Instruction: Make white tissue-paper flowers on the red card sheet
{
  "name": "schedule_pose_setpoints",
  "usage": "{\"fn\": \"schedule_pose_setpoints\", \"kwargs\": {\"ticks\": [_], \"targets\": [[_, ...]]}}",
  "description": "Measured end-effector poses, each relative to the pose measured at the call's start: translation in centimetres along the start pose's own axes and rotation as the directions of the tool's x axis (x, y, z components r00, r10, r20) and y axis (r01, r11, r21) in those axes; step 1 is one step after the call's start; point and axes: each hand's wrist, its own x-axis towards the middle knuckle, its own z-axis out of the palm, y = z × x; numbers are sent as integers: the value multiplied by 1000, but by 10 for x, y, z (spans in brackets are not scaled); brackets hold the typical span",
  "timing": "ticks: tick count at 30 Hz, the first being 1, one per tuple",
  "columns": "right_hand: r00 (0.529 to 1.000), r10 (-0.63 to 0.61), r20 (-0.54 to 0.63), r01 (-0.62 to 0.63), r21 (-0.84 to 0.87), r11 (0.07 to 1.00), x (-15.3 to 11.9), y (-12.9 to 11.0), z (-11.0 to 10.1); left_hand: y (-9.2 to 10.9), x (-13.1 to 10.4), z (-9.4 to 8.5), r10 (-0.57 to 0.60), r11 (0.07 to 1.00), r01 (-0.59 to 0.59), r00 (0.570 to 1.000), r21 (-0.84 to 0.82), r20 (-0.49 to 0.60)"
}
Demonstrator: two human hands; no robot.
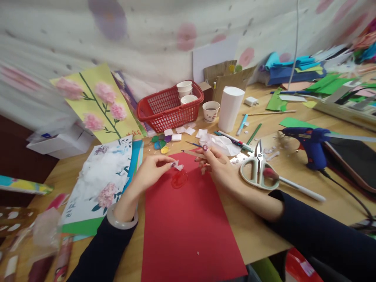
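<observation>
You are working with both hands above the far end of the red sheet (190, 227), which is lying flat on the worktop (252, 235). Your left hand (152, 170) is coming in over the sheet's left edge, its grip closed between thumb and fingers on a small white piece (179, 167), which you are holding just beside the glossy red patch (179, 179) on the sheet. Your right hand (219, 166) is reaching in over the sheet's right edge, its grip closed around a thin stick (190, 152), whose dark tip is pointing left across the far end of the sheet. Beyond the sheet, small white squares (176, 137) are lying near the paint pots (164, 150), and the red basket (155, 117) is standing farther back with paper cups (184, 87) in it. Another cup (211, 113) and a white roll (231, 109) are standing beyond the sheet, toward its right, while crumpled tissue (221, 144) is lying nearer its far right corner. To the right of the sheet, the scissors (259, 172) are lying with a red-headed brush (299, 188) across one handle, and the blue glue gun (314, 147) is resting farther right. To the left of the sheet, a white picture (85, 188) with pink flowers is lying on coloured papers (80, 226), and a yellow picture (102, 88) is leaning behind it.
</observation>
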Motion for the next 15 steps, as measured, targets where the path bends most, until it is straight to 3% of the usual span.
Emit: {"fn": "schedule_pose_setpoints", "kwargs": {"ticks": [6,11,15], "targets": [[982,-174,-76,156,-201,967,-7,3,-8,-9,3,5,-2,997,0,1000,79,25],[927,-333,175,374,-518,769,-11,-2,-11,-14,4,9,20,995,-23,999,95,35],[873,-382,301,486,-586,648,-10,-3,-10,-15,3,12,46,992,-50,998,118,35]]}}
